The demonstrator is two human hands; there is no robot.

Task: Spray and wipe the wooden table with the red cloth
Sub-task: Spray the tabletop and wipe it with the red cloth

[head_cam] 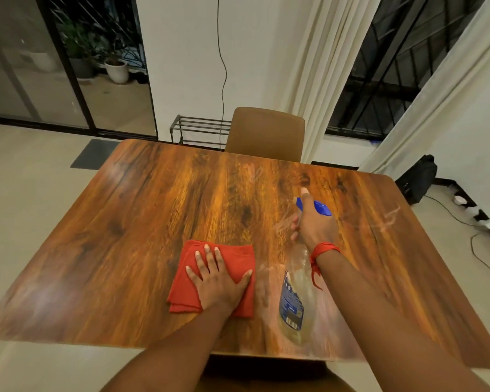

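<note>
red cloth [232, 267] lies flat on wooden table [142, 222].

1. The left hand [218, 281] is laid flat, palm down, with its fingers [208, 257] spread and pointed away from the body.
2. The left forearm is extended forward from the lower centre of the view, bare.
3. The right hand [316, 224] is raised and closed in a grip, knuckles up, index finger stretched forward.
4. A red thread [321, 251] is seen wound around the right wrist, one end hanging loose.
5. The right forearm is extended diagonally from the lower right.
</note>
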